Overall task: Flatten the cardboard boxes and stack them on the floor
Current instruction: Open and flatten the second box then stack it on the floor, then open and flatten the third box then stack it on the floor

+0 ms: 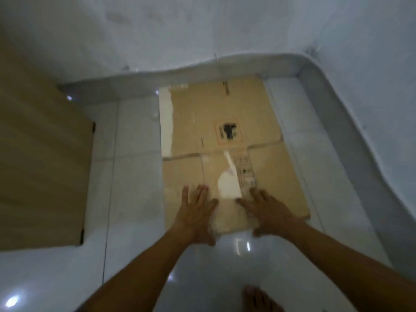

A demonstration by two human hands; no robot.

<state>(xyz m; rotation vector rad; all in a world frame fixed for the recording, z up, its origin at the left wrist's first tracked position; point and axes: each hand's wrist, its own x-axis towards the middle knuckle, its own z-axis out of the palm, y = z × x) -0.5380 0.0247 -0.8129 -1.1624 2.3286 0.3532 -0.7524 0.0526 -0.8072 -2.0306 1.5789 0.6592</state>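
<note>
A flattened brown cardboard box (225,122) lies on the white tiled floor (135,176), its far end near the wall. It carries a printed label, strips of white tape and a crease across its middle. My left hand (195,212) rests palm down with fingers spread on the box's near left part. At the near right part my right hand (267,215) lies flat the same way. Both hands sit close to the box's near edge, and neither one grips anything.
A tall wooden panel or cabinet (42,165) stands at the left. White walls (225,30) meet in a corner behind and right of the box. A bare foot (258,298) shows at the bottom. The image is blurred.
</note>
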